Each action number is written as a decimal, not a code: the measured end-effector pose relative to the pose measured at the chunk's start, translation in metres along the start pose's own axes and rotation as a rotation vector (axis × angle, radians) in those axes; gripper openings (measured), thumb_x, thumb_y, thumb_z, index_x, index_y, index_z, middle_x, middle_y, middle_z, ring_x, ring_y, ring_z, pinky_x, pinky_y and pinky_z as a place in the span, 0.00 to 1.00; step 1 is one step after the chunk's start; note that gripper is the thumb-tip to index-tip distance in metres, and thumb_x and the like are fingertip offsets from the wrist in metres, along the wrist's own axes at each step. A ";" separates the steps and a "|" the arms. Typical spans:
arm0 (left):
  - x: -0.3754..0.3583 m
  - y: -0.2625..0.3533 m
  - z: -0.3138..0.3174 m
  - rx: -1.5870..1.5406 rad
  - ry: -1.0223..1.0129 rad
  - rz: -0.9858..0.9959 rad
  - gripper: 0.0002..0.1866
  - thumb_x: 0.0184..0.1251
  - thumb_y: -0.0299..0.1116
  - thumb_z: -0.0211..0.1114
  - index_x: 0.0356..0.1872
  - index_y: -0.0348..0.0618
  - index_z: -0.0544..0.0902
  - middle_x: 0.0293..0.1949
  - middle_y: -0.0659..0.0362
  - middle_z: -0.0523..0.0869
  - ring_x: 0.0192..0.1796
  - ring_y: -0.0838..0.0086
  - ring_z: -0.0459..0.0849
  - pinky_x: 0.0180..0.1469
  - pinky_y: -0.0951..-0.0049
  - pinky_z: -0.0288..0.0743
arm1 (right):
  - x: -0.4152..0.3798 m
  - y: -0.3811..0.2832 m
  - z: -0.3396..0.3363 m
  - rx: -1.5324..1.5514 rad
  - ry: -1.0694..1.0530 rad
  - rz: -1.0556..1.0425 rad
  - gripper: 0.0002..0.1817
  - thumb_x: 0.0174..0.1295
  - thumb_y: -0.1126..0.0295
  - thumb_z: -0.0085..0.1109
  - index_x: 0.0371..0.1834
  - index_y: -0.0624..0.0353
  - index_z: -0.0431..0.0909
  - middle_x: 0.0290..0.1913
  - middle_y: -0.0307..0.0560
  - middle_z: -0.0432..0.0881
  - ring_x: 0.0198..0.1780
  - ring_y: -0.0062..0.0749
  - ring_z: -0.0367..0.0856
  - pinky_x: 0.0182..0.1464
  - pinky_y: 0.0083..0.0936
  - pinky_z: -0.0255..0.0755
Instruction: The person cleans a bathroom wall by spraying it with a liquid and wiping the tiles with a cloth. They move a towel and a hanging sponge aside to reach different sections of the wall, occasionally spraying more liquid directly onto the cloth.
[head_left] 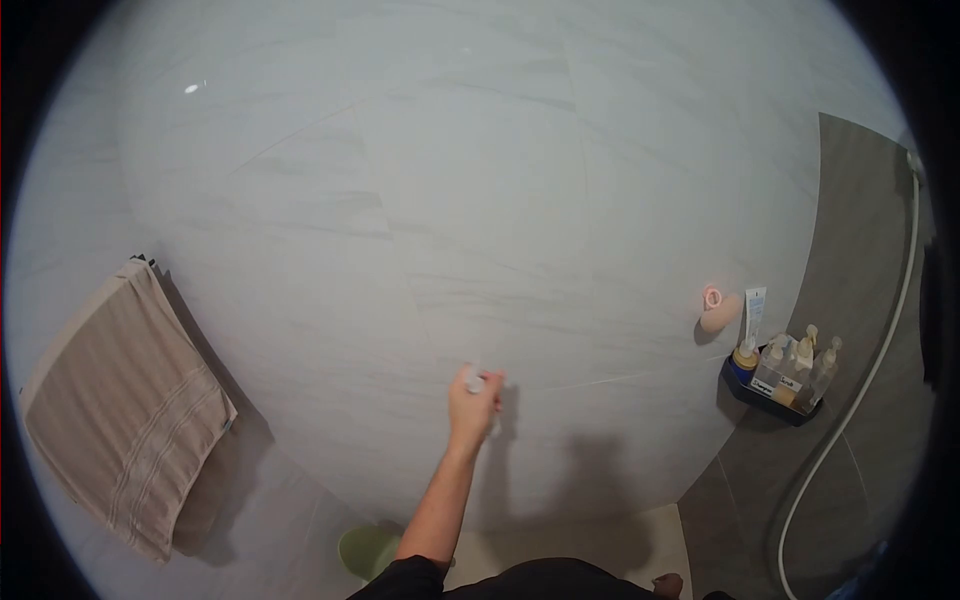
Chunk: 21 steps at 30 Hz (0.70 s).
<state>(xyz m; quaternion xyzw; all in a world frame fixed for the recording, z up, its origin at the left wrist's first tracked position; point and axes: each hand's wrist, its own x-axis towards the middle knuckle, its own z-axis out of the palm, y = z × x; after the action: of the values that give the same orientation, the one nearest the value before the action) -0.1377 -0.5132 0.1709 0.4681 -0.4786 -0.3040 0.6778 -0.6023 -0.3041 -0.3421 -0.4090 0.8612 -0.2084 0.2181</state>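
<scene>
My left hand (475,398) is raised in front of the pale marbled wall (480,200), with its forearm coming up from the bottom edge. Its fingers are closed round a small whitish thing that is blurred and too small to name. At the bottom edge, right of my dark-clothed body, a small skin-coloured part shows, which seems to be my right hand (667,585). Its fingers cannot be made out, nor whether it holds anything.
A beige towel (130,410) hangs at the left. A green basin (367,552) stands low, left of my forearm. At the right are a black corner shelf (768,402) with several bottles, a white tube (755,312), a pink wall-hung item (718,312) and a white hose (850,410).
</scene>
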 end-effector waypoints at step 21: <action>-0.060 -0.087 -0.053 0.011 0.020 -0.211 0.08 0.68 0.30 0.70 0.41 0.41 0.79 0.22 0.64 0.80 0.20 0.83 0.76 0.22 0.77 0.69 | 0.066 -0.377 -0.140 1.827 -0.518 -0.295 0.18 0.75 0.68 0.52 0.64 0.66 0.73 0.61 0.50 0.81 0.63 0.41 0.80 0.66 0.35 0.72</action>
<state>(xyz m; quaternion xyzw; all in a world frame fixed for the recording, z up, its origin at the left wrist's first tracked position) -0.1062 -0.4759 0.0633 0.5227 -0.4216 -0.3660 0.6442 -0.4849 -0.5491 -0.0388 -0.2186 0.2311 -0.7277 0.6077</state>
